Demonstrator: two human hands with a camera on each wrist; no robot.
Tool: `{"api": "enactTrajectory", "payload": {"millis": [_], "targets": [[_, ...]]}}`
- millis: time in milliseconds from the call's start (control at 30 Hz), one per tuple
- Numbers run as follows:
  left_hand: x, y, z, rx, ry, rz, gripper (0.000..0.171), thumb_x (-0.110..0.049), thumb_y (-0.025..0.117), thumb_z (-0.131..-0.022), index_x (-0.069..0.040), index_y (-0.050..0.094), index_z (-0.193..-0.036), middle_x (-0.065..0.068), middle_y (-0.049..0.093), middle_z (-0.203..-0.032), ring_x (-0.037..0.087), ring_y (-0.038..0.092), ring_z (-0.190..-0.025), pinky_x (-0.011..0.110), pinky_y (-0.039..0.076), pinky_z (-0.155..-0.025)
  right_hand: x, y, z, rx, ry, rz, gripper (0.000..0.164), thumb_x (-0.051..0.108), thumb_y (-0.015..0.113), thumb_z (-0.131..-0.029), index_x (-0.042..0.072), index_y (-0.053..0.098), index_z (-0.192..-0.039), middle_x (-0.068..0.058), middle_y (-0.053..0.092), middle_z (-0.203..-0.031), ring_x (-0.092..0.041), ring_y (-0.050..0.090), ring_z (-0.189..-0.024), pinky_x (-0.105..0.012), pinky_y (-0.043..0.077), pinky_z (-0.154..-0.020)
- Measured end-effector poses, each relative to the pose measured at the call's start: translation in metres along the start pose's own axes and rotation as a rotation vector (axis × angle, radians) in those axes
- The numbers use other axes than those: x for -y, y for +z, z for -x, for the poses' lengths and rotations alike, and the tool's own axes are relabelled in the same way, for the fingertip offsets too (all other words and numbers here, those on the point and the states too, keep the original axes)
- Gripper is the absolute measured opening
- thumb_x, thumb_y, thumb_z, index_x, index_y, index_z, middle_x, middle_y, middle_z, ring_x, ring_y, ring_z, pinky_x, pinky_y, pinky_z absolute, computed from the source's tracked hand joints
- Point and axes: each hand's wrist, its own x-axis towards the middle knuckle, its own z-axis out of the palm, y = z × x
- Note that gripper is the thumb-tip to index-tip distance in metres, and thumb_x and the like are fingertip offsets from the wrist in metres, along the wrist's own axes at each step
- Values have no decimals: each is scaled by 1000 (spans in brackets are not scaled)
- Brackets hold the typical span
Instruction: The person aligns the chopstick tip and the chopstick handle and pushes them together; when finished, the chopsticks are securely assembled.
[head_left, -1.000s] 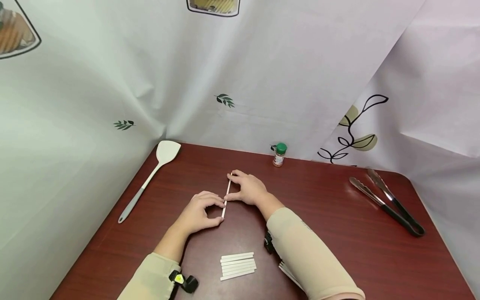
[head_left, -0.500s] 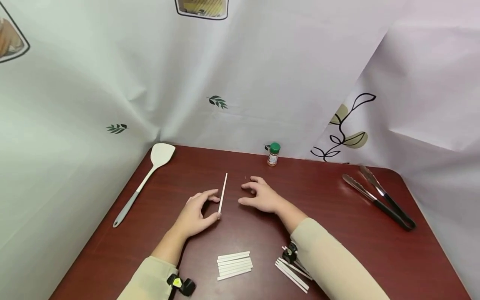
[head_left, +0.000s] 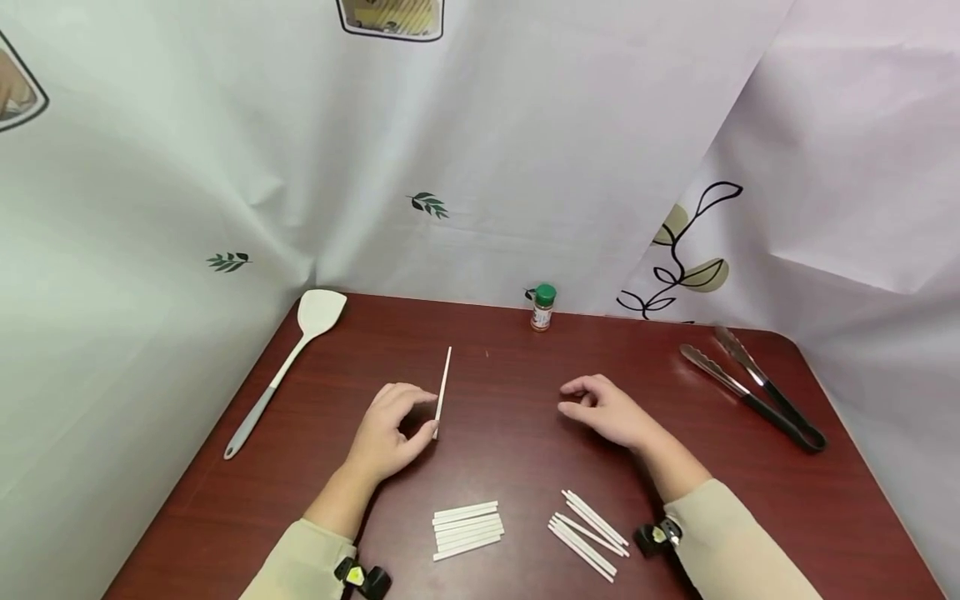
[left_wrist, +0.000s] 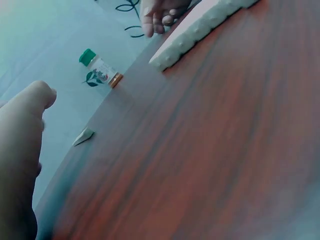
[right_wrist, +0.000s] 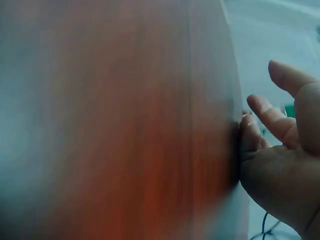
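Observation:
A thin white stick (head_left: 446, 375) lies lengthwise near the table's middle. My left hand (head_left: 388, 429) is on its left side, fingers loosely bent, with the index fingertip and thumb tip right at the stick. A finger of that hand (left_wrist: 30, 115) shows at the left of the left wrist view, above the table. My right hand (head_left: 607, 408) is well apart to the right, fingers loosely bent and holding nothing. Nearer to me, several white sticks form a neat row (head_left: 468, 530). Right of them, several more sticks (head_left: 588, 533) lie slanted and loosely spread.
A white spatula (head_left: 300, 350) with a grey handle lies along the left edge. At the back stands a green-capped spice bottle (head_left: 543, 308). Metal tongs (head_left: 753, 396) with black handles lie at the right. Fabric walls (head_left: 465, 258) border the table at the back and sides.
My right hand has let go of the thin white stick and moved right, uncovering the loose sticks. My left hand stays beside the stick. The head view has shifted slightly right.

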Motion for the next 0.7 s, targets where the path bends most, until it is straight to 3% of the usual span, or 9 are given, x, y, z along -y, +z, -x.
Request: {"api": "enactTrajectory", "payload": {"millis": [167,300,433,567,700], "targets": [[-8,1,3,-19,40,-40,29,-18,82,-79,-7,78,-106,4,65,-104,26,57,-93,39,42,-85,-14,-3,25,-104,-30,-16,26,21,82,-96,7,76,-117,-7,61,-103,-17,56,-85,-26,47,-74],[-19,2,9,17,66,-42,30,-18,82,-79,-9,79,-108,2,63,-104,24,55,-92,36,43,-84,-24,10,44,-304,-119,-12,12,10,83,-92,12,79,-103,-1,61,-90,-12,56,-76,-22,46,-68],[-34,4,13,42,108,-42,31,-18,83,-76,-12,79,-107,2,63,-108,23,55,-93,34,44,-84,-28,23,60,-469,-189,-31,19,1,85,-88,19,78,-92,5,61,-82,-10,55,-69,-19,45,-61],[-47,9,16,87,140,-30,30,-19,84,-77,-14,78,-107,0,63,-108,20,56,-92,32,46,-82,-25,32,73,-529,-271,-5,27,-3,85,-85,22,78,-88,9,61,-79,-8,55,-67,-17,44,-60],[-56,13,18,150,163,-15,26,-21,81,-82,-14,77,-107,-3,63,-104,17,59,-92,31,50,-82,-19,40,86,-521,-370,37,27,-3,86,-82,22,78,-88,12,62,-80,-6,55,-68,-18,44,-61]]}}
